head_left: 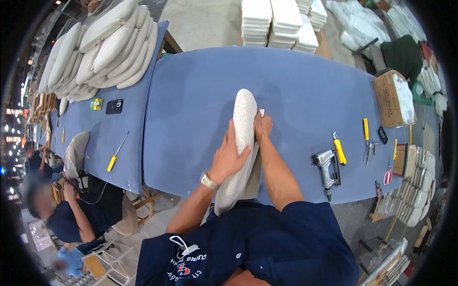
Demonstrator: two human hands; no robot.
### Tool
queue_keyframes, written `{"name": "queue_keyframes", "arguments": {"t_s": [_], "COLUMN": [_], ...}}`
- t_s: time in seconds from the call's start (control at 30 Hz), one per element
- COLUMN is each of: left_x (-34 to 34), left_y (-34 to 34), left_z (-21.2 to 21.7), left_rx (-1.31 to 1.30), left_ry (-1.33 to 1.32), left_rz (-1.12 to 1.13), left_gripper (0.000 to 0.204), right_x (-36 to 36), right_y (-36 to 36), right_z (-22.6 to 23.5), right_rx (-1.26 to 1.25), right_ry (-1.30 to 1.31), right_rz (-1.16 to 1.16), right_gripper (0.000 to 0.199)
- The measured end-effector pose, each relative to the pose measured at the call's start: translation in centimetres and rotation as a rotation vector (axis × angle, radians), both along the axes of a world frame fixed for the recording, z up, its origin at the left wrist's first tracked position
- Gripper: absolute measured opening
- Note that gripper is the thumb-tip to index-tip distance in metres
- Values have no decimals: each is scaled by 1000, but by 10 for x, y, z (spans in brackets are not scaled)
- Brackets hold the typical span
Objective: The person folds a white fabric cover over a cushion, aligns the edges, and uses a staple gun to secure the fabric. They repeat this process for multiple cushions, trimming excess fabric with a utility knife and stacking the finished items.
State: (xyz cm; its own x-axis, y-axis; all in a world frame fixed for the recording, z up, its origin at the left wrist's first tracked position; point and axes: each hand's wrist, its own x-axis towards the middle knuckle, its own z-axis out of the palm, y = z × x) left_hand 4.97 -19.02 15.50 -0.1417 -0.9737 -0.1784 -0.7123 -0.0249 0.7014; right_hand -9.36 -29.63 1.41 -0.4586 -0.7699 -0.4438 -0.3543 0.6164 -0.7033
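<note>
Blue-covered worktable [296, 86] fills most of the view, bowed by the lens, with a second table [138, 138] of the same blue butting against it on the person's left. Stacks of pale upholstered cushions [102, 45] lie heaped on that left table's far end, and white foam blocks [281, 24] are piled beyond the far edge. Standing on edge in the middle of the main table is the seat pad [242, 143], a long cream fabric-covered cushion with its board backing turned toward the person's right; its near end overhangs the table edge at the person's body. Left hand [229, 157] lies flat and spread against the fabric face, fingers open, pressing rather than gripping. Right hand [262, 126] is curled over the pad's upper edge on the board side, seemingly pinching the fabric there, though how tightly cannot be told. To do this well, I judge, the left palm should keep the pad steady and upright while the right draws the cloth evenly over the edge, without wrinkles. Staple gun [326, 168] rests near the right forearm, a yellow-handled tool [339, 150] just beside it, and a yellow-handled screwdriver [116, 153] lies on the left table.
</note>
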Motion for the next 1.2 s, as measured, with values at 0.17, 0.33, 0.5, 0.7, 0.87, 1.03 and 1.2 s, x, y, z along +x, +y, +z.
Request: {"name": "queue_keyframes", "arguments": {"t_s": [0.17, 0.33, 0.5, 0.7, 0.87, 1.03, 1.2], "left_x": [4, 2, 9, 35, 40, 30, 26], "left_y": [-160, -146, -19, 130, 195, 201, 199], "left_z": [-45, -32, -21, -7, -24, -22, -14], "left_rx": [13, 118, 89, 186, 52, -8, -25], "left_ry": [-19, 89, 178, 118, 204, 269, 201], "left_rz": [40, 134, 154, 228, 255, 265, 156], "left_gripper": [92, 95, 99, 99, 98, 95, 92], "right_x": [19, 23, 11, 2, -18, -63, -13], "right_y": [-1, 1, -2, -12, 1, 93, 128], "right_z": [11, 6, -13, -37, -43, -35, 20], "right_rx": [-25, -127, -139, -226, -161, 68, -59], "right_ry": [66, 41, 97, 25, -439, -722, -858], "right_rz": [1, -44, -50, -32, -57, 86, -110], "right_gripper": [47, 42, 42, 45, 57, 59, 65]}}
